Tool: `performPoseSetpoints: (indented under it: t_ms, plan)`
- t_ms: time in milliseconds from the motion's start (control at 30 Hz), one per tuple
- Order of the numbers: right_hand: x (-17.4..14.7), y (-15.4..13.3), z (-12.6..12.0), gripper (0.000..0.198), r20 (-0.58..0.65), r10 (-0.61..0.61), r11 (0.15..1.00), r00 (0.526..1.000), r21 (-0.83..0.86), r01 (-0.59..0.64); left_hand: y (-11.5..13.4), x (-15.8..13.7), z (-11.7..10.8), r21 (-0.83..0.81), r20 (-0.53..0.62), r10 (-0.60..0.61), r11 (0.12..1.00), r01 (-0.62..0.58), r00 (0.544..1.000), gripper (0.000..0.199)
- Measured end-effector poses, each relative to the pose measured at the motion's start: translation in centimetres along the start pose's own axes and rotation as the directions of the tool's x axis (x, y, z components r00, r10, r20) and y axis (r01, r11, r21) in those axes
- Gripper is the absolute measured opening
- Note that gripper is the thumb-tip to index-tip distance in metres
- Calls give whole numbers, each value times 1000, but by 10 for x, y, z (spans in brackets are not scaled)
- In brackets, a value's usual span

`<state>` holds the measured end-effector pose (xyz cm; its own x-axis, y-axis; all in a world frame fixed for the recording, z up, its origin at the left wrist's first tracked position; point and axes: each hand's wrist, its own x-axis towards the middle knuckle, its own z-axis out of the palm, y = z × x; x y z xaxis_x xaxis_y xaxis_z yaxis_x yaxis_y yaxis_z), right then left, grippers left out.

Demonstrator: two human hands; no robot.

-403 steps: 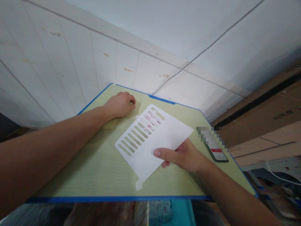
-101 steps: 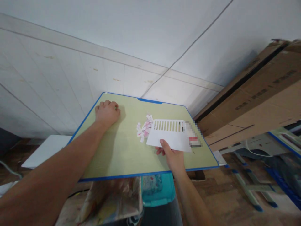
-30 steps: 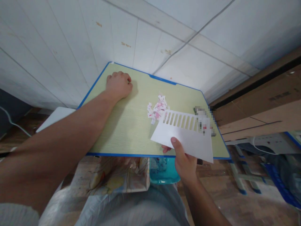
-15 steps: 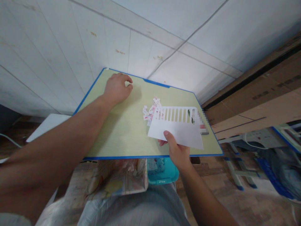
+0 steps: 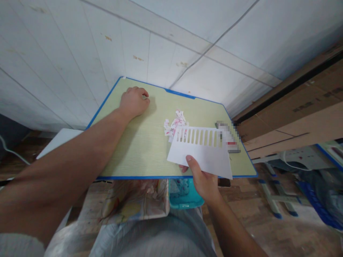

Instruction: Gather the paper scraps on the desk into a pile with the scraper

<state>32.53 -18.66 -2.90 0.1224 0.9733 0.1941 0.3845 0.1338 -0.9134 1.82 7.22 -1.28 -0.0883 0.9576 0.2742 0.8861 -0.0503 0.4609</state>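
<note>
White paneled wall [image 5: 80,64], brown scuffs, gray cable [image 5: 230,30] running diagonally. Pale green table [image 5: 134,153], blue edging, by wall. Brown cardboard [image 5: 286,117] right. Wood-look floor [image 5: 243,207]. Soft light, upper right shadowed.

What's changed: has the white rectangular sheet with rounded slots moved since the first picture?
Yes: against the pale-green, blue-rimmed tabletop, the white sheet has shifted right and toward the near edge.

On the table [image 5: 139,150], scraps [image 5: 174,124] lie right of the left hand [image 5: 134,102], the phone [image 5: 232,143] farther right; between is the card [image 5: 205,154], in the right hand [image 5: 205,182]. Below, a bag [image 5: 139,207] sits left of a tub [image 5: 186,204].
</note>
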Motion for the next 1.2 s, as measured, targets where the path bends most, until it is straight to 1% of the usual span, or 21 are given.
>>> performPoseSetpoints:
  t_ms: [133,267,500,600,667,733,833,933,1033,1200]
  plan:
    - [2,1,3,66,23,33,999,999,25,-34,-2,1,1,-24,-10,1,1000,-1,1000,34]
    - [-2,3,5,59,65,59,996,996,69,-63,-3,2,1,-25,-10,-2,1000,1,1000,32]
    - [-3,1,0,60,75,28,996,997,88,-34,-3,1,3,-33,-28,14,999,-15,1000,32]
    - [-1,2,-1,55,96,67,992,993,101,-77,-2,2,4,-21,-28,5,1000,-6,1000,33]
    - [-1,3,-2,48,133,104,984,986,130,-121,-2,2,5,-26,-25,-1,1000,1,1000,33]
    - [-2,2,-2,48,165,117,977,979,158,-143,-2,3,6,-41,-20,-7,999,6,1000,33]
    - [-2,2,-2,54,148,111,974,983,181,-137,-3,3,5,-52,-23,-14,999,13,1000,33]
    - [-3,2,-1,50,129,145,970,981,179,-167,-3,2,5,-44,-24,-10,999,9,1000,33]
    - [-4,1,-2,45,146,177,961,973,190,-203,-3,1,3,-51,-23,-8,999,7,1000,33]
    - [-3,-1,-4,48,166,148,962,975,205,-180,-2,1,4,-82,-29,-7,997,4,1000,29]
